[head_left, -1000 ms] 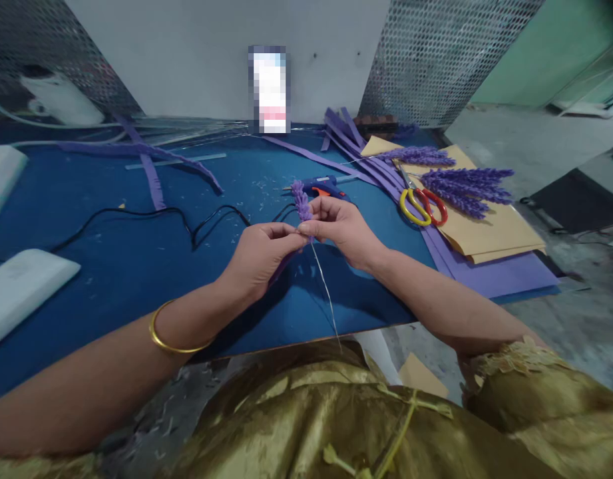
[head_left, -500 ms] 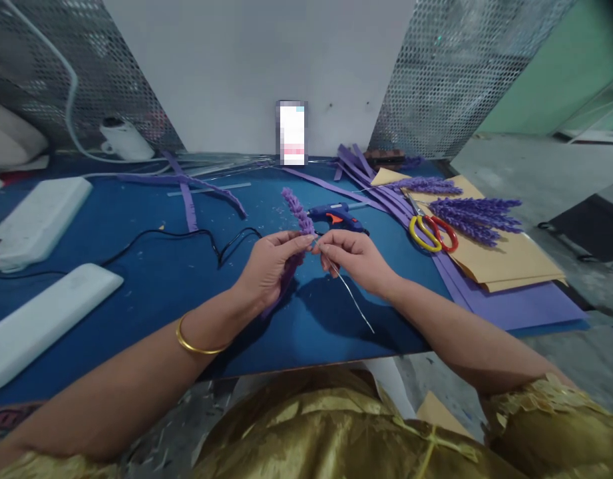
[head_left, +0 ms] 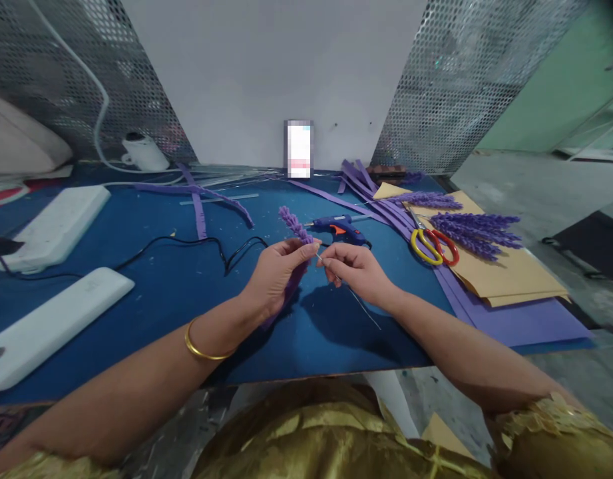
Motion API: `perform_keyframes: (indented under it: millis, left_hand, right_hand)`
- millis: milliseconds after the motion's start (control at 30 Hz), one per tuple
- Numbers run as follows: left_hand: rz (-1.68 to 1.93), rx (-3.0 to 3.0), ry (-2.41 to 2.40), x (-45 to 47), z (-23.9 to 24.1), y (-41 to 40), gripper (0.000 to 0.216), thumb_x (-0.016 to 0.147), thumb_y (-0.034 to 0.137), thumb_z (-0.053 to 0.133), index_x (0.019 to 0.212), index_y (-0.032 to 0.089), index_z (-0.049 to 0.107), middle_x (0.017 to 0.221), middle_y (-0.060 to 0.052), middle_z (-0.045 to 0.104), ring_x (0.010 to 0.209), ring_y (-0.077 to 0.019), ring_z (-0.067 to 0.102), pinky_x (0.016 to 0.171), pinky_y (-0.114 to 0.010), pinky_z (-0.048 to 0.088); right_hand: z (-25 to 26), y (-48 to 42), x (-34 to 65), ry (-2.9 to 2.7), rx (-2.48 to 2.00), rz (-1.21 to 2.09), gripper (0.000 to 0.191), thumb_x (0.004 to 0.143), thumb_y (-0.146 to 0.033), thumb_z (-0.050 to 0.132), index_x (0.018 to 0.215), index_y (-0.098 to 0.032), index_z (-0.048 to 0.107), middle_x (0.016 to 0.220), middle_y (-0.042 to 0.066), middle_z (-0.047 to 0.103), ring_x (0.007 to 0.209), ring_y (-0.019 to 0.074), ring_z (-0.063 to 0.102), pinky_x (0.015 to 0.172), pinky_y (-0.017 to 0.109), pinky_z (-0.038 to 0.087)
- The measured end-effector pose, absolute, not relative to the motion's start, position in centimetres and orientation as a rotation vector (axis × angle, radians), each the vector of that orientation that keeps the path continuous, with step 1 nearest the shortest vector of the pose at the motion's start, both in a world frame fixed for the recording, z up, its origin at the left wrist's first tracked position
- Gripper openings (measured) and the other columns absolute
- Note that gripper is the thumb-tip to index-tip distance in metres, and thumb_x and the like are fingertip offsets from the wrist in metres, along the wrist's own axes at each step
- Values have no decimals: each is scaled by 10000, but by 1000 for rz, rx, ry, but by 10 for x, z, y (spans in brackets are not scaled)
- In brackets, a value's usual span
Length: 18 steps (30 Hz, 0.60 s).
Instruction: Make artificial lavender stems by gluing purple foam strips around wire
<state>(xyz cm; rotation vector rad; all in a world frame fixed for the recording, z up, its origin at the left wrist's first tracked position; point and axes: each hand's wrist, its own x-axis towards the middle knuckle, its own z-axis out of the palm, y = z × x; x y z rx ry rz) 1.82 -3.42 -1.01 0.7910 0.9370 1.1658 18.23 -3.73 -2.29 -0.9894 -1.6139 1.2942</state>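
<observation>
Between thumb and fingers, my left hand [head_left: 279,273] pinches a purple lavender flower spike [head_left: 295,224], its fringed tip pointing up and away. A purple strip [head_left: 290,287] hangs from the spike below my left palm, partly hidden. My right hand [head_left: 359,269] is closed on the thin wire stem [head_left: 365,309], close to the base of the spike. The free end of the wire slants down to the right over the blue table. Just beyond my hands lies a blue glue gun [head_left: 343,227] with an orange trigger.
Scissors [head_left: 433,246] with yellow and red handles lie beside finished lavender stems [head_left: 478,229] on brown paper [head_left: 516,276]. Purple strips [head_left: 371,189] spread at the back right. Left are white power banks [head_left: 71,326], a black cord [head_left: 151,246] and a mug [head_left: 145,153]. A phone [head_left: 299,150] leans on the wall.
My right hand has drawn slightly away from my left, so more wire shows between them. The spike leans a little further left. The whole view has shifted slightly.
</observation>
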Motion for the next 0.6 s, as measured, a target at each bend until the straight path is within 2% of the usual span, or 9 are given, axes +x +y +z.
perform_keyframes:
  millis: [200,333,400,500,600]
  left_hand:
    - [1169,797,896,19,-12,-33,276,513,260,913,708,123,774,686,-33,701,679,-121,594,690,-235,449]
    - [1168,751,961,19,-7,-34,353,523,316,914,791,126,784,639,3,660,581,-80,519,567,-211,390]
    - [1212,749,1011,18,-8,-33,338,521,331,912,752,126,773,601,17,629,550,-72,487,535,-210,362]
    - [1251,801,1036,17,-12,-30,301,527,323,900,705,123,763,634,-11,661,593,-100,537,568,-224,392]
    - [1221,840,1002,15,-14,-29,321,560,356,886,756,126,777,672,-32,689,621,-120,570,602,-238,423]
  right_hand:
    - [-23,-38,181,-1644,-993,1278,120,805,-276,591,802,-166,639,582,-36,562,504,86,509,490,208,418]
    - [-23,-39,182,-1648,-1007,1222,123,816,-274,579,814,-166,639,589,-40,559,500,80,501,495,208,415]
    - [-24,-39,182,-1682,-1026,1175,125,828,-269,569,822,-168,642,589,-40,558,510,85,510,504,212,422]
    - [-26,-40,183,-1752,-1060,1098,127,854,-255,552,825,-173,645,589,-37,567,516,90,515,513,215,422]
    - [-27,-40,183,-1751,-1067,1092,126,864,-258,555,817,-179,641,582,-36,567,509,92,512,506,217,414]
